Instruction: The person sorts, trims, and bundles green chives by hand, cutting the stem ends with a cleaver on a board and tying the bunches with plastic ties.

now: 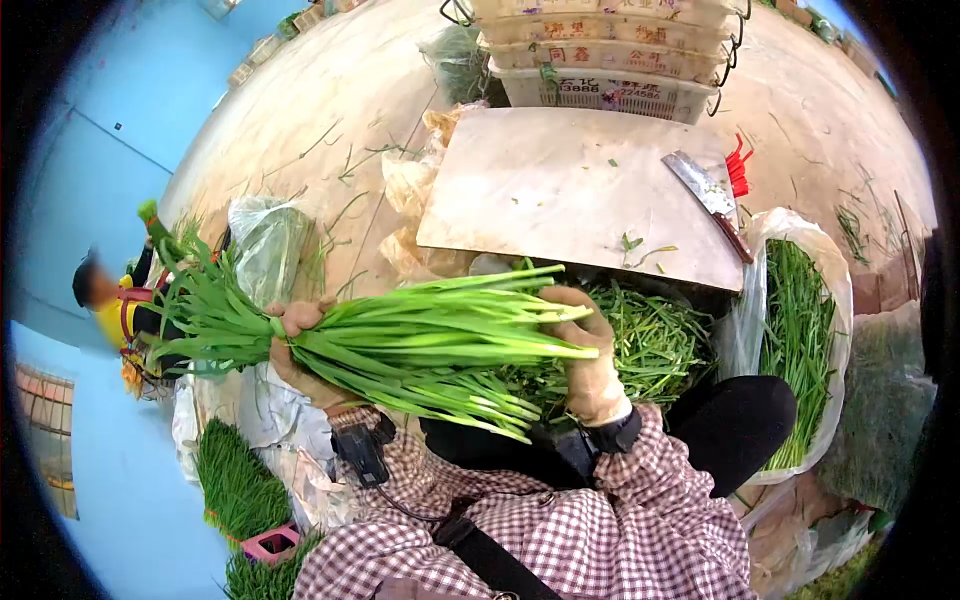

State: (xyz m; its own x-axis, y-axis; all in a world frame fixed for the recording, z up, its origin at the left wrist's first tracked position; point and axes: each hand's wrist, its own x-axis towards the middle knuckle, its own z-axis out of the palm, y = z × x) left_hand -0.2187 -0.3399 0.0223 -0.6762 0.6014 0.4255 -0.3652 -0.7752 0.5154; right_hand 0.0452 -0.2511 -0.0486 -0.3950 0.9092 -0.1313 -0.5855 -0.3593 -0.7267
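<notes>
A long bunch of green stalks (430, 335) lies across in front of my body, leaves to the left and pale cut ends to the right. Gloved, my left hand (305, 340) is wrapped round the bunch near its leafy part. At the pale ends is my right hand (590, 360), also gloved, its fingers curled by the stalk tips; whether they pinch any stalk is unclear. Below and behind them sits a heap of green trimmings (655, 340). A cleaver (705, 195) rests on the pale board (560, 190), beside red ties (738, 168).
Stacked plastic crates (610, 85) stand beyond the board. An open bag of green stalks (795, 340) is at the right. More green bundles (240, 480) lie at the lower left, near a pink crate (270, 543). Another person (115, 310) in yellow is at the far left.
</notes>
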